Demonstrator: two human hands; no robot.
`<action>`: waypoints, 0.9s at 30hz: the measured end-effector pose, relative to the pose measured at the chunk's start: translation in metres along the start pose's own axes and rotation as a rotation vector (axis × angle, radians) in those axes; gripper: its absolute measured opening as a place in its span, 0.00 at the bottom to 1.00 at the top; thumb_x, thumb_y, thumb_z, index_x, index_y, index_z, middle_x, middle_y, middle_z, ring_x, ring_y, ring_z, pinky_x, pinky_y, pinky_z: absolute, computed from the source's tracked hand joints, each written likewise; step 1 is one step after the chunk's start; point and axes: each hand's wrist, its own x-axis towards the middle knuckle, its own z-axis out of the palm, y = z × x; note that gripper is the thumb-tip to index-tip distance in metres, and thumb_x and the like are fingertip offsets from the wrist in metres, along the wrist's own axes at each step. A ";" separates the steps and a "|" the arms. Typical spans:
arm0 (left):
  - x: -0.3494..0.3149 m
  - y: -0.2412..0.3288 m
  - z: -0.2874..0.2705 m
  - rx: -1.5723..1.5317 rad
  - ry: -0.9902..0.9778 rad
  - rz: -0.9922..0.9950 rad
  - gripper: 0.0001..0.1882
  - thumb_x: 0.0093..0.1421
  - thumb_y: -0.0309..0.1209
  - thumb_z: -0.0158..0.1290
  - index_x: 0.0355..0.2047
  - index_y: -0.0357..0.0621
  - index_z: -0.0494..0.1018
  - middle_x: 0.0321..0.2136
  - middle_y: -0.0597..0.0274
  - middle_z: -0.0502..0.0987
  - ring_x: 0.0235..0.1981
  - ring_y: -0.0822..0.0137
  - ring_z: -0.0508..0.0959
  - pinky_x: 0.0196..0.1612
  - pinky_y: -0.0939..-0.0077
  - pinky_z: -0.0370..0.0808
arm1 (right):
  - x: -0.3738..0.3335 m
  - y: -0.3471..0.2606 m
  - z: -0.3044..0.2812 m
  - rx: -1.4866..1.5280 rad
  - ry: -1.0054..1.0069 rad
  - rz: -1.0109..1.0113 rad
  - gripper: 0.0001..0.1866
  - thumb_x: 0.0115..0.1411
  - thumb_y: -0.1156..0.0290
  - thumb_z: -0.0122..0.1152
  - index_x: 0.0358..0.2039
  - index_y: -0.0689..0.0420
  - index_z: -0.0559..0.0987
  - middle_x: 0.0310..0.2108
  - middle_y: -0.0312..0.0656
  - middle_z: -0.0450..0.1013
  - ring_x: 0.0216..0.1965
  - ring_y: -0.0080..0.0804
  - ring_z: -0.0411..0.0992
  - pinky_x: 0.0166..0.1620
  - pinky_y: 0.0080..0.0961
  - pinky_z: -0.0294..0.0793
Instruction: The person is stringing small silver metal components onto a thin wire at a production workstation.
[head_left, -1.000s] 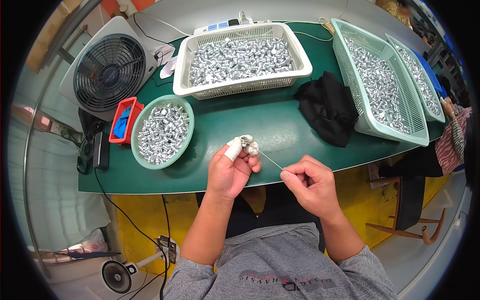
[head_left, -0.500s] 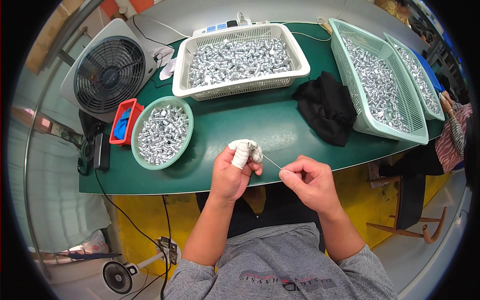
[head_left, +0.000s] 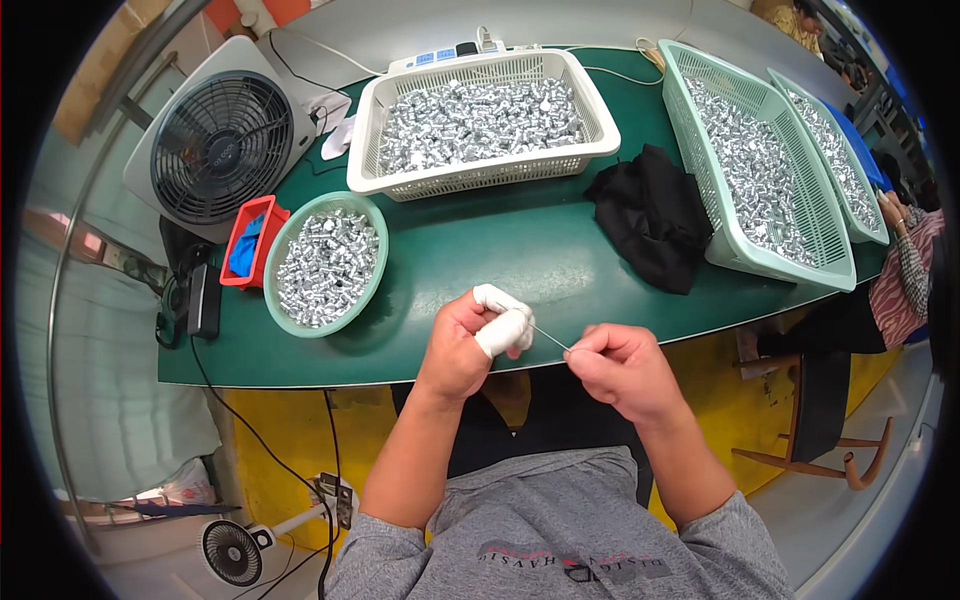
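Observation:
My left hand (head_left: 460, 345) is raised over the table's near edge, with white wrapping on its thumb and a finger. Its fingers are closed in a pinch around one end of a thin, straight metal rod (head_left: 549, 336). Whatever else sits between those fingertips is hidden by the wrapped thumb. The rod's other end is pinched between the thumb and forefinger of my right hand (head_left: 628, 372), a little lower and to the right. To the left of my hands stands a round green basket (head_left: 376, 280) full of small silvery metal parts (head_left: 325, 270).
A white basket (head_left: 605, 135) of metal parts stands at the back of the green table (head_left: 470, 235). Two pale green baskets (head_left: 735, 235) are at the right, beside a black cloth (head_left: 650, 220). A red bin (head_left: 240, 270) and a box fan (head_left: 220, 140) are left. Another person sits far right.
My left thumb has come over the rod's end, and the fingers have closed around it. My right hand has shifted slightly down, still pinching the rod.

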 end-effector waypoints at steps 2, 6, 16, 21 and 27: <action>0.001 -0.003 -0.009 -0.089 -0.010 -0.048 0.02 0.65 0.23 0.55 0.38 0.38 0.75 0.31 0.61 0.79 0.29 0.74 0.76 0.31 0.80 0.72 | 0.006 0.007 0.012 -0.895 0.174 -0.730 0.03 0.57 0.79 0.69 0.31 0.64 0.82 0.24 0.36 0.70 0.21 0.18 0.64 0.22 0.18 0.61; 0.005 0.000 -0.006 0.158 0.033 -0.061 0.03 0.67 0.24 0.53 0.40 0.39 0.75 0.31 0.58 0.78 0.28 0.70 0.75 0.32 0.78 0.72 | 0.005 0.009 0.015 -1.166 0.260 -0.918 0.04 0.60 0.77 0.68 0.31 0.64 0.82 0.24 0.35 0.69 0.20 0.18 0.62 0.21 0.16 0.59; -0.001 0.010 -0.019 0.061 -0.083 0.113 0.08 0.67 0.21 0.51 0.46 0.40 0.73 0.42 0.55 0.76 0.36 0.68 0.74 0.40 0.74 0.74 | -0.005 0.004 0.004 -0.438 0.118 -0.321 0.02 0.60 0.79 0.67 0.32 0.63 0.82 0.26 0.32 0.69 0.22 0.15 0.62 0.24 0.16 0.60; 0.004 0.007 -0.029 -0.419 -0.025 0.099 0.10 0.70 0.27 0.49 0.50 0.42 0.72 0.44 0.59 0.72 0.38 0.68 0.71 0.42 0.74 0.72 | -0.007 0.006 0.009 -0.784 0.190 -0.544 0.03 0.59 0.80 0.68 0.33 0.64 0.82 0.27 0.33 0.69 0.24 0.14 0.62 0.26 0.13 0.59; 0.005 0.003 -0.023 -0.594 0.034 0.006 0.13 0.71 0.34 0.46 0.51 0.43 0.72 0.39 0.62 0.69 0.36 0.68 0.69 0.43 0.74 0.70 | -0.005 0.006 0.034 -0.976 0.254 -0.663 0.05 0.56 0.83 0.69 0.34 0.64 0.82 0.27 0.33 0.69 0.24 0.14 0.62 0.27 0.13 0.60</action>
